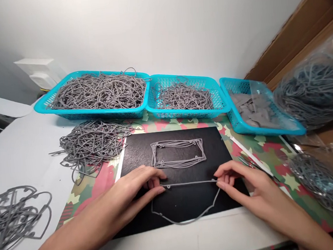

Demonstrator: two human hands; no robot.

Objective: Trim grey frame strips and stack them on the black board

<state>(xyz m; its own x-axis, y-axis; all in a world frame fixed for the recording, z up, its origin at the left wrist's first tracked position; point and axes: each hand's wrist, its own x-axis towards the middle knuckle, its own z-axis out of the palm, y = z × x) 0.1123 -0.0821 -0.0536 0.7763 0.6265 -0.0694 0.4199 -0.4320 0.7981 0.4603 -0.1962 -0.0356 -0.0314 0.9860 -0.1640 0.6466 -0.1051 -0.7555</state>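
A thin grey rubber gasket [189,183] is stretched between my two hands over a black board [179,201]. My left hand [144,185] pinches its upper left corner between thumb and fingers. At the upper right corner, my right hand [235,179] pinches it likewise. The gasket's top side is pulled straight, while its lower side sags in a curve towards me. Small round tabs show along it. Just beyond my hands, a stack of similar gaskets [178,163] lies on the board, laid roughly into a rectangle.
Blue baskets [95,113], [189,114] full of grey loops stand along the wall; another basket [272,130] holds flat grey pieces. Loose gasket piles [94,143], [14,216] lie to the left. Tweezers [254,164], a white strip [249,152] and plastic bags [315,88], [320,181] are on the right.
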